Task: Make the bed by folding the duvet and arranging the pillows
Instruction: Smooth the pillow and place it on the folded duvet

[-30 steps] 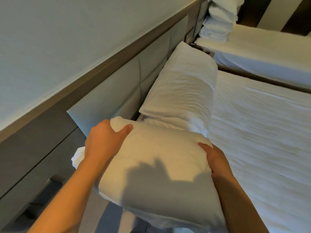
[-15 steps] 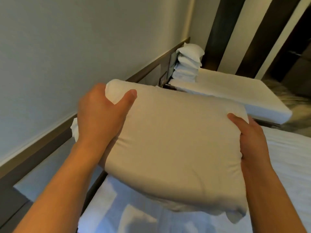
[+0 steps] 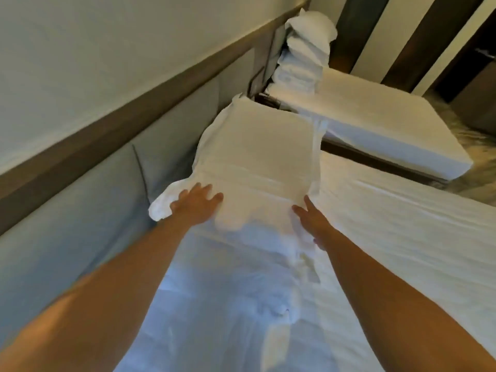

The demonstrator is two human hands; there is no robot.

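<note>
White pillow [image 3: 257, 157] on bed [image 3: 402, 237], left hand [image 3: 197, 204] and right hand [image 3: 311, 220] spread flat, no readable writing

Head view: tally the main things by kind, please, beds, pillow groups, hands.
Beds: 2, the near bed and the far bed
Pillow groups: 2, the near pillows under the hands and the far stack
Hands: 2, left hand, right hand, both flat and open
Total: 6
</note>
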